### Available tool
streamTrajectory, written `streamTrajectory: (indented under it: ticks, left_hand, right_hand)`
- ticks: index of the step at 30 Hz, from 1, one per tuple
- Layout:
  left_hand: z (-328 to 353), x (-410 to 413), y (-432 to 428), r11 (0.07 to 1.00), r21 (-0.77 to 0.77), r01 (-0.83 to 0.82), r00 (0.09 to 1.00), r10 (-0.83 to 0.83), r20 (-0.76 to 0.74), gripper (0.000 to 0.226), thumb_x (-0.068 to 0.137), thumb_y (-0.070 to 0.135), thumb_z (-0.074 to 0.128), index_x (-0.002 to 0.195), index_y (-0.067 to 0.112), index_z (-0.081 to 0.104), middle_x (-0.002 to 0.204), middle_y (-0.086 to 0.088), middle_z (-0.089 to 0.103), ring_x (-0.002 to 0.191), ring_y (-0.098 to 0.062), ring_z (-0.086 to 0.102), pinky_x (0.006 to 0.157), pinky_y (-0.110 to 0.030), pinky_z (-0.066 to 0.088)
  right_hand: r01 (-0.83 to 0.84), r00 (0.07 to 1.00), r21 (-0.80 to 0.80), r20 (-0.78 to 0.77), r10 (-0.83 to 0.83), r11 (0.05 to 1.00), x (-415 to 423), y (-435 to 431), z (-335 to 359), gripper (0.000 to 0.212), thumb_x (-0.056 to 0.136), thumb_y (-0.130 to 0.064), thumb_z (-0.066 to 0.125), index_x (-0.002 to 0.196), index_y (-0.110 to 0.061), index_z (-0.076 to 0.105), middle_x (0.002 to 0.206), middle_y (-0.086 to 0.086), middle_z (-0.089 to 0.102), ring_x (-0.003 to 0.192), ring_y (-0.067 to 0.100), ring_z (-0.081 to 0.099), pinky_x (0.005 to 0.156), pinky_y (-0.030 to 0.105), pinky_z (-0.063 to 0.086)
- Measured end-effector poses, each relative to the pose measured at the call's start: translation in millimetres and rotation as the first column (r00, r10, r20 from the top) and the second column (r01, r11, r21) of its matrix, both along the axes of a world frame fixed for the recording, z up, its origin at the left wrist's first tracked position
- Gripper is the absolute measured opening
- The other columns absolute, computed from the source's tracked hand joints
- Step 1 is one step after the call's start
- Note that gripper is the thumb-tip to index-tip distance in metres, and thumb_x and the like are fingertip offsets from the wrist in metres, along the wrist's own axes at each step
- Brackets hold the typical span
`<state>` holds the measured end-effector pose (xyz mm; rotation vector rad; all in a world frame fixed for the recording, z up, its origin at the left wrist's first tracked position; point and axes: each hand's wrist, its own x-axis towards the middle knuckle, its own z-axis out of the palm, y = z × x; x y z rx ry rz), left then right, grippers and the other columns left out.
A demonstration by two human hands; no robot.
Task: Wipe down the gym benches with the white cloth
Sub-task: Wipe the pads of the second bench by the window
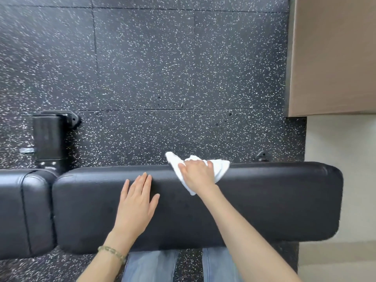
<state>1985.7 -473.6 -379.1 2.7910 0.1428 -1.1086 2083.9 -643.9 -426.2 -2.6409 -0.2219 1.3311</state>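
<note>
A long black padded gym bench (264, 200) stretches across the lower part of the view. My right hand (197, 173) grips a crumpled white cloth (220, 167) and presses it on the bench's far edge. My left hand (137, 202) lies flat on the pad with straight fingers, to the left of the cloth. A second black pad (22, 210) adjoins the bench at the left.
A black metal frame part (50, 139) of the bench stands on the speckled rubber floor (162, 68) at the left. A brown wall or cabinet (333, 55) rises at the upper right, with a pale floor (341, 180) below it. My jeans-clad legs (150, 265) show under the bench.
</note>
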Motion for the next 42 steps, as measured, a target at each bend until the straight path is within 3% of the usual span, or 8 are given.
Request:
streamTrajectory:
  ticks: [5,13,23,26,29,31,35,42]
  left_hand:
    - [-2.0,-10.1,33.1,0.999,-0.035,-0.002,1.0,0.002,0.005,0.076,0.098,0.049,0.004,0.126,0.001,0.055,0.132,-0.015,0.055,0.121,-0.028,0.053,0.107,-0.046,0.024]
    - [-6.1,-21.5,73.1,0.997,-0.059,-0.041,0.997,0.045,0.057,0.073,0.098,0.048,0.007,0.128,0.0,0.053,0.134,-0.016,0.053,0.124,-0.03,0.05,0.108,-0.047,0.024]
    - [-8.9,-30.9,83.5,0.996,-0.068,-0.062,0.994,0.068,0.083,0.066,0.097,0.046,0.017,0.131,0.0,0.05,0.137,-0.017,0.049,0.128,-0.03,0.045,0.109,-0.047,0.022]
    - [-9.9,-31.6,79.4,0.995,-0.053,-0.083,0.992,0.088,0.092,0.064,0.096,0.045,0.021,0.131,0.0,0.05,0.138,-0.017,0.049,0.128,-0.031,0.045,0.109,-0.047,0.022]
    - [-10.0,-32.7,76.2,0.995,-0.039,-0.097,0.991,0.1,0.088,0.069,0.097,0.048,0.013,0.132,0.0,0.048,0.139,-0.017,0.047,0.129,-0.03,0.043,0.11,-0.048,0.021]
    - [-10.1,-33.1,74.0,0.994,-0.032,-0.106,0.989,0.109,0.096,0.065,0.094,0.045,0.023,0.132,-0.001,0.048,0.139,-0.017,0.047,0.129,-0.03,0.044,0.11,-0.048,0.022]
    - [-9.7,-33.4,67.4,0.99,-0.015,-0.139,0.986,0.14,0.094,0.063,0.09,0.042,0.028,0.132,0.0,0.049,0.139,-0.016,0.047,0.129,-0.03,0.044,0.109,-0.047,0.019]
    - [-11.5,-33.5,62.1,0.983,-0.004,-0.184,0.979,0.183,0.094,0.062,0.09,0.042,0.029,0.133,0.001,0.049,0.14,-0.015,0.048,0.13,-0.029,0.044,0.11,-0.044,0.017]
  right_hand:
    - [-0.067,0.998,0.099,0.011,0.066,0.993,1.6,13.9,20.2,0.035,0.1,-0.031,0.03,0.121,-0.02,0.057,0.115,0.006,0.063,0.111,0.025,0.054,0.096,0.046,0.035]
    - [0.189,0.981,-0.304,0.096,-0.168,0.934,8.1,-55.6,-0.1,0.047,0.097,-0.038,0.021,0.101,-0.021,0.064,0.108,0.002,0.063,0.103,0.025,0.055,0.098,0.047,0.031]
    - [-0.082,0.996,0.096,0.041,0.079,0.992,-29.7,123.7,-2.1,0.044,0.101,-0.039,0.023,0.122,-0.022,0.057,0.123,0.001,0.06,0.119,0.024,0.048,0.102,0.044,0.025]
    - [-0.158,0.978,0.126,0.16,0.137,0.979,-15.0,82.1,6.7,0.042,0.093,-0.027,0.022,0.121,-0.023,0.052,0.098,0.002,0.063,0.099,0.028,0.057,0.081,0.043,0.04]
    - [-0.255,0.956,0.053,0.161,0.243,0.966,5.4,9.8,31.3,0.083,0.06,-0.008,0.046,0.137,-0.03,0.022,0.072,0.0,0.052,0.056,0.026,0.048,0.056,0.037,0.043]
    - [-0.21,0.968,-0.1,0.116,0.221,0.973,14.3,-37.3,41.4,0.102,0.059,-0.007,0.053,0.145,-0.035,0.007,0.083,0.001,0.056,0.059,0.026,0.05,0.056,0.033,0.038]
    - [0.026,0.995,-0.308,0.095,0.003,0.951,19.0,-87.6,14.4,0.05,0.086,-0.043,0.021,0.113,-0.023,0.058,0.105,0.003,0.063,0.082,0.025,0.052,0.079,0.036,0.035]
    - [-0.155,0.981,0.03,0.123,0.15,0.987,-15.8,62.9,-12.2,0.04,0.094,-0.034,0.025,0.111,-0.024,0.061,0.099,0.001,0.063,0.102,0.027,0.058,0.077,0.038,0.034]
